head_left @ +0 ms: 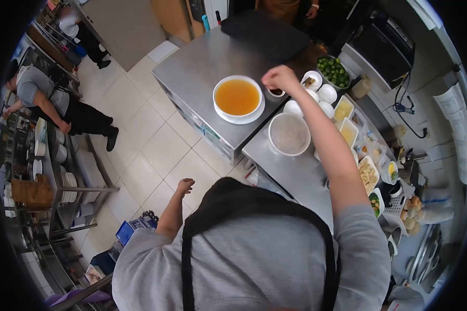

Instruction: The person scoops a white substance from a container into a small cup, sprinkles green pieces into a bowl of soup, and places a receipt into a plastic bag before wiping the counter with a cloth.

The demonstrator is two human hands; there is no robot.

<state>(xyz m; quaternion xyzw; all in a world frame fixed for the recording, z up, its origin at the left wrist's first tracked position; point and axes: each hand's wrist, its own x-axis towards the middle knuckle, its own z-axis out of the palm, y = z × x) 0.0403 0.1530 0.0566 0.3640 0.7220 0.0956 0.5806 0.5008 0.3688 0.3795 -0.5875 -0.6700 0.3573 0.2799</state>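
Observation:
A white bowl of orange-brown soup (237, 97) sits on a white plate (242, 118) on the steel counter. My right hand (282, 79) reaches out just right of the soup bowl, with fingers pinched together. What it holds, if anything, is too small to make out. Partly hidden beneath that hand is a small dish with dark contents (276, 93). Below it stands a round white tub (289, 135) with a pale, cloudy top. My left hand (186, 186) hangs at my side over the tiled floor, fingers loosely extended, touching nothing visible.
Small white bowls (327, 94), a bowl of green pieces (333, 71) and several food containers (368, 173) line the right side. A black appliance (386, 44) stands behind. Two people are at the left near a steel shelf (83, 189); another person (280, 8) stands across the counter.

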